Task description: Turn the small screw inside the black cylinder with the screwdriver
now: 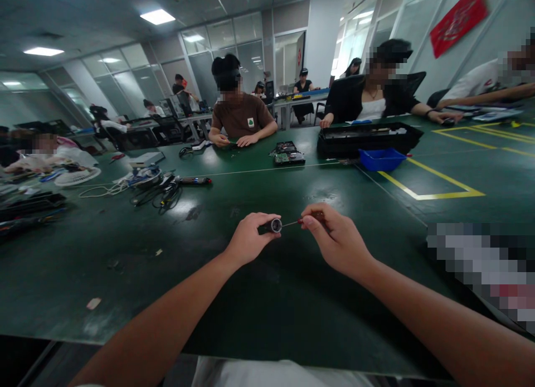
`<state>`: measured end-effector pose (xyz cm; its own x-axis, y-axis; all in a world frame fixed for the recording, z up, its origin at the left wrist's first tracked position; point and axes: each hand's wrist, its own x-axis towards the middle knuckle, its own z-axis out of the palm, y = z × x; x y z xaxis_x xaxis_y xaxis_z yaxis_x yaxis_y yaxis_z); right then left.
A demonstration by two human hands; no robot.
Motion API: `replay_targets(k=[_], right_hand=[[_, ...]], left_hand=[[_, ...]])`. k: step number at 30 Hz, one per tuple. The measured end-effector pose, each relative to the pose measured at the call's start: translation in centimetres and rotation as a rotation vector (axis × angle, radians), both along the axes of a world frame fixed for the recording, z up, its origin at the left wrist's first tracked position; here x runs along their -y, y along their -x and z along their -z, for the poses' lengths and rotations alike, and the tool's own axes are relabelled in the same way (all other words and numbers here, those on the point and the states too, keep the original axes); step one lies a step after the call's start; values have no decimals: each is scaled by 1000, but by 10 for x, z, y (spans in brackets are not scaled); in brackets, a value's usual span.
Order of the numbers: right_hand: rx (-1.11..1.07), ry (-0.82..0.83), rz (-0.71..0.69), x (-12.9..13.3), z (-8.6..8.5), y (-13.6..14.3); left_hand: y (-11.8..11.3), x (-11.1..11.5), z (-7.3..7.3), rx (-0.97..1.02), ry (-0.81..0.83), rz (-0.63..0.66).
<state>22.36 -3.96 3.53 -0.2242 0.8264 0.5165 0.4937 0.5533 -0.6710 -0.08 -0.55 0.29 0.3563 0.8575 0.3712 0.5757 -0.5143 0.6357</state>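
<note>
Bare forearms [190, 300] reach over the green counter [271, 320], the left hand [252, 237] curled around a dark tube [272, 226] held above it, while the right hand [336, 236], fingers drawn together, pinches a red-handled screwdriver [300, 221] whose tip is at the tube's round end.

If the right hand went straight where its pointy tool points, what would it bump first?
Probably the dark cylinder in the left hand: the thin tool in the right hand points toward it. I can't tell from this one view whether they touch.
</note>
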Motion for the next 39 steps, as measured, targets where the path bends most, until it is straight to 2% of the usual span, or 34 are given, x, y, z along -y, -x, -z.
replay_targets(k=[5,12,17,26,39], right_hand=[[-139,113,-17,-3,4,1],[-263,143,-35,-4,10,2],[-200,64,-9,-4,10,0],[24,-56,23,1,0,1],[-92,12,39,-1,4,2]], left_hand=[[1,-1,1,17,12,6],[0,0,0,-21,0,13],[-1,0,0,-9,-9,5],[0,-1,1,12,-15,2],[-1,1,-2,-10,17,0]])
